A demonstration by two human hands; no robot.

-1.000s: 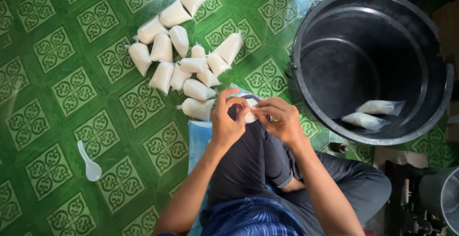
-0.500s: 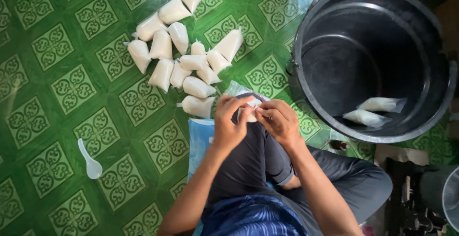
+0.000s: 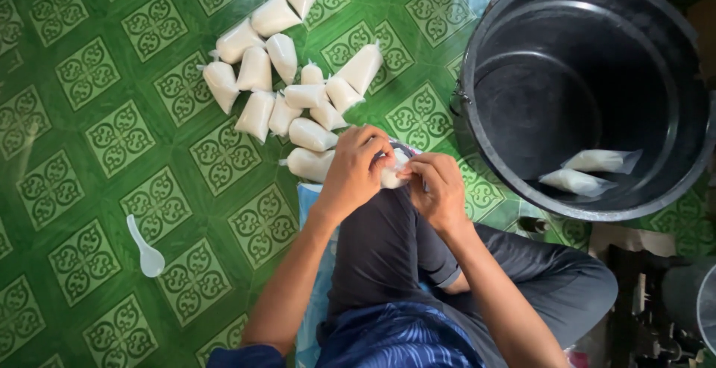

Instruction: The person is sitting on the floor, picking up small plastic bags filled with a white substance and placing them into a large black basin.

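Floor (image 3: 89,152) with green patterned tiles lies bare on the left side, where only a white plastic spoon (image 3: 143,249) rests, well apart from everything else. Ahead of the hands a pile of filled white bags (image 3: 287,88) spreads over the tiles, its nearest bag just beside the left hand. On the right a large black bucket (image 3: 477,137) stands close to the right hand, its rim near the person's knee, with two filled bags (image 3: 589,173) lying flat on its bottom. The left hand (image 3: 356,170) and the right hand (image 3: 438,189) meet above the knee of the dark trousers (image 3: 388,256), both closed on one small white bag (image 3: 394,173). The left fingers are curled and pressed together over the bag's top, and the right fingers pinch its end from the other side. The bag is mostly hidden between them; its long axis seems to run across from hand to hand, though which end is the mouth cannot be told. A light blue sheet (image 3: 309,204) shows beneath the leg.
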